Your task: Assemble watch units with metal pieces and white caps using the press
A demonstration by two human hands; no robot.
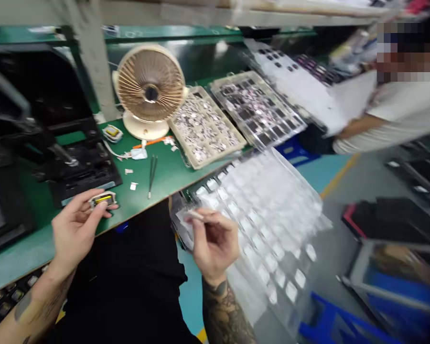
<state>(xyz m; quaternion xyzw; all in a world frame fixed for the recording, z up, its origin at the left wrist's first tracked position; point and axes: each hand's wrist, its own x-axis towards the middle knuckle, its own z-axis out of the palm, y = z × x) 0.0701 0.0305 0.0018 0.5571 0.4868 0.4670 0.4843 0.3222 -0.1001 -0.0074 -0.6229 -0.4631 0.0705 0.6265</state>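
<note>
My left hand (79,224) pinches a small pale-rimmed device casing (103,198) with a yellow and dark inside, just over the table's front edge. In my right hand (215,239), thumb and fingers close on a small, thin pale piece (194,216), too blurred to name. That hand hovers at the left edge of a tray of white square pieces (272,229). Between the hands, on the green tabletop (139,203), lie a pair of tweezers (152,177) and a small white piece (134,186). A similar casing (112,133) rests farther back.
A fan (150,88) stands at the back beside a compartment box of small parts (204,129). Right of it lies another divided tray (258,107). A black fixture (82,162) occupies the left. A co-worker's arm (365,126) reaches in at the right, near a blue stool (344,320).
</note>
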